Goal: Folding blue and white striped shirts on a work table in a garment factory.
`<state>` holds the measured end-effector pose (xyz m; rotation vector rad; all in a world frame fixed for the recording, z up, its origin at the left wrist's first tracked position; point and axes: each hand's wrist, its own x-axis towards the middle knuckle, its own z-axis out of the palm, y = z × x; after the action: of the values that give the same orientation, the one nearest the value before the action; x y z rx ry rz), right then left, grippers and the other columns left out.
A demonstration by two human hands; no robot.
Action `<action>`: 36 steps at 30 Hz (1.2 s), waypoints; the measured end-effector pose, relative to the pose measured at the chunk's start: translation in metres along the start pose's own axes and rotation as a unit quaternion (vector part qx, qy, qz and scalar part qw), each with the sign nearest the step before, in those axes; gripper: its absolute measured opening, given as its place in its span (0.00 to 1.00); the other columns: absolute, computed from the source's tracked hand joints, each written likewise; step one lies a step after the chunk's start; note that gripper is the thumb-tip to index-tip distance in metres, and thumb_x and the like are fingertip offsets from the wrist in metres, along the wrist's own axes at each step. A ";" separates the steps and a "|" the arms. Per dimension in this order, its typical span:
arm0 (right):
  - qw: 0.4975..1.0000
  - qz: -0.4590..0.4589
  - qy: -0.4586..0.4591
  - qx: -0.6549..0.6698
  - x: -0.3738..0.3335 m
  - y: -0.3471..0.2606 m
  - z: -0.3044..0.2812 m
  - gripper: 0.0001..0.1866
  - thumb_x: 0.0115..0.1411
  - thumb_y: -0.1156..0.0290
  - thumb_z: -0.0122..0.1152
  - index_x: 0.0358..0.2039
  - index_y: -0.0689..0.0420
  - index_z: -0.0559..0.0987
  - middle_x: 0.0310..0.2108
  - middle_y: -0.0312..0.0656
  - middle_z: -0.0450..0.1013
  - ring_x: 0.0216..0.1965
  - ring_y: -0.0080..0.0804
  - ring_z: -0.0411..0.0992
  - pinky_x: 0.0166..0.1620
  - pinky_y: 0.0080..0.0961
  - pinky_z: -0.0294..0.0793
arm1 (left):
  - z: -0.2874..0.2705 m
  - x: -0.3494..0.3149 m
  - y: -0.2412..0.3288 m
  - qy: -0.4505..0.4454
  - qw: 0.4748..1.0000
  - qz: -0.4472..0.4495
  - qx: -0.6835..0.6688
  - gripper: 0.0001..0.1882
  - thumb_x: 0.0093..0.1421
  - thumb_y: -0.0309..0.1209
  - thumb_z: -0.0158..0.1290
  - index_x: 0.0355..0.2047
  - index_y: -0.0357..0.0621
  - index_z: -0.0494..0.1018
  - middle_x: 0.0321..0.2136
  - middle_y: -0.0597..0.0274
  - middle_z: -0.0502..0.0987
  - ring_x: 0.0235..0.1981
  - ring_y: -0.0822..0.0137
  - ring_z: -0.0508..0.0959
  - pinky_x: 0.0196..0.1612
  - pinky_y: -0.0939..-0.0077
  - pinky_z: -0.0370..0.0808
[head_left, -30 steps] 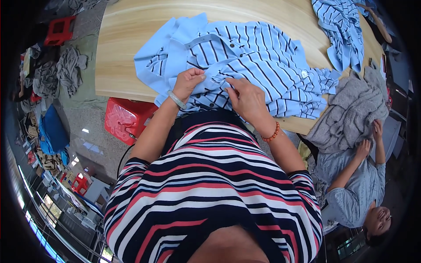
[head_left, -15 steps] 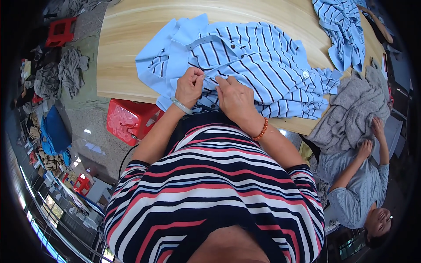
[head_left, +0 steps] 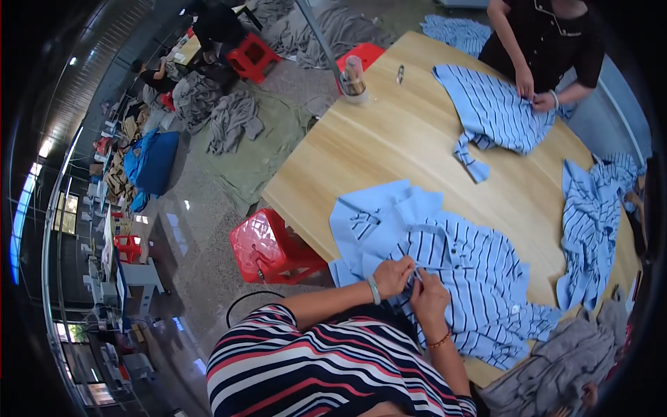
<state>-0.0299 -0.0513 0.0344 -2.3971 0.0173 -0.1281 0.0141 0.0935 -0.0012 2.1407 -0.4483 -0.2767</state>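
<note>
The person's left hand (head_left: 393, 276) and right hand (head_left: 429, 300) are meeting close together at the near edge of a round, pale wooden table (head_left: 389, 139), both pinching the soft cloth of a light-blue striped shirt (head_left: 458, 278); something thin is showing between the fingers, too small to tell. The shirt is lying spread flat and crumpled on the near part of the tabletop, its plain blue collar and sleeve pointing left, dark thin stripes running across its body, a small white button showing on its right side. A pale band is circling the left wrist and a beaded orange one the right.

Across the table another person in dark clothes is handling a second striped shirt (head_left: 493, 111). A third (head_left: 590, 222) is draping over the right rim, and a grey heap (head_left: 549, 375) is sitting at the lower right. A clear jar (head_left: 354, 76) is standing at the far-left edge. The wide middle of the wood is lying bare. A glossy red plastic stool (head_left: 271, 247) is standing just left of the table on the grey floor.
</note>
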 end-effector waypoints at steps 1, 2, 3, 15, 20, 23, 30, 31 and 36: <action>1.000 -0.011 0.006 -0.002 0.002 -0.005 0.002 0.10 0.54 0.70 0.58 0.37 0.56 0.77 0.26 0.45 0.71 0.22 0.46 0.71 0.24 0.39 0.69 | 0.001 -0.001 0.000 0.006 1.000 -0.007 0.008 0.05 0.59 0.31 0.46 0.34 0.45 0.66 0.17 0.50 0.72 0.21 0.47 0.74 0.23 0.55 0.68; 1.000 -0.001 -0.001 -0.016 0.003 -0.009 0.004 0.10 0.54 0.70 0.58 0.37 0.56 0.77 0.26 0.46 0.71 0.22 0.46 0.72 0.25 0.39 0.69 | 0.002 -0.002 0.001 0.010 1.000 -0.014 0.014 0.05 0.59 0.30 0.47 0.33 0.45 0.67 0.18 0.52 0.72 0.21 0.49 0.75 0.23 0.60 0.68; 0.999 0.009 -0.008 -0.030 0.004 -0.010 0.005 0.09 0.54 0.71 0.58 0.37 0.56 0.77 0.26 0.46 0.72 0.23 0.46 0.72 0.25 0.38 0.70 | 0.001 -0.004 0.001 0.017 1.000 -0.007 0.015 0.05 0.59 0.30 0.47 0.33 0.45 0.67 0.18 0.52 0.72 0.21 0.49 0.75 0.23 0.60 0.68; 0.981 0.115 -0.147 0.043 0.002 0.017 -0.062 0.11 0.55 0.65 0.57 0.34 0.55 0.81 0.26 0.47 0.76 0.27 0.45 0.74 0.31 0.36 0.71 | -0.042 0.021 -0.039 -0.130 0.958 -0.155 -0.205 0.14 0.59 0.41 0.52 0.29 0.42 0.74 0.20 0.72 0.73 0.24 0.79 0.68 0.29 0.78 0.69; 0.982 0.144 -0.121 0.036 -0.006 0.007 -0.105 0.11 0.53 0.67 0.61 0.37 0.57 0.80 0.24 0.45 0.75 0.23 0.39 0.72 0.28 0.30 0.70 | -0.067 0.037 -0.060 -0.095 0.954 -0.210 -0.193 0.09 0.58 0.31 0.54 0.33 0.38 0.76 0.26 0.69 0.77 0.27 0.81 0.72 0.31 0.84 0.69; 0.985 0.130 -0.088 0.075 -0.007 -0.007 -0.089 0.12 0.53 0.70 0.62 0.38 0.58 0.79 0.23 0.45 0.74 0.21 0.36 0.71 0.27 0.28 0.69 | -0.054 0.030 -0.051 -0.121 0.895 -0.246 -0.351 0.10 0.60 0.29 0.53 0.38 0.35 0.75 0.30 0.68 0.77 0.29 0.80 0.73 0.32 0.85 0.69; 0.994 0.067 -0.067 0.051 -0.002 -0.019 -0.043 0.11 0.53 0.69 0.61 0.38 0.57 0.79 0.25 0.44 0.75 0.22 0.36 0.72 0.28 0.30 0.70 | -0.067 0.014 -0.016 -0.115 0.878 -0.290 -0.364 0.11 0.60 0.29 0.51 0.41 0.36 0.73 0.31 0.68 0.77 0.29 0.79 0.74 0.32 0.87 0.69; 0.995 0.058 -0.067 0.053 0.000 -0.020 -0.040 0.11 0.54 0.69 0.61 0.38 0.57 0.79 0.26 0.44 0.75 0.23 0.37 0.73 0.28 0.31 0.70 | -0.066 0.014 -0.013 -0.102 0.874 -0.285 -0.381 0.10 0.60 0.29 0.52 0.40 0.36 0.74 0.30 0.69 0.77 0.28 0.80 0.73 0.31 0.87 0.69; 0.995 0.049 -0.072 0.037 0.002 -0.029 -0.027 0.12 0.53 0.69 0.60 0.38 0.56 0.79 0.26 0.44 0.74 0.24 0.39 0.73 0.28 0.33 0.70 | -0.055 0.002 -0.022 -0.067 0.888 -0.255 -0.378 0.09 0.60 0.28 0.53 0.38 0.36 0.74 0.29 0.70 0.76 0.28 0.82 0.72 0.32 0.90 0.68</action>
<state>-0.0310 -0.0481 0.0741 -2.3203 0.0615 0.0888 0.0408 0.1450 0.0117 1.4262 0.1611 -0.7637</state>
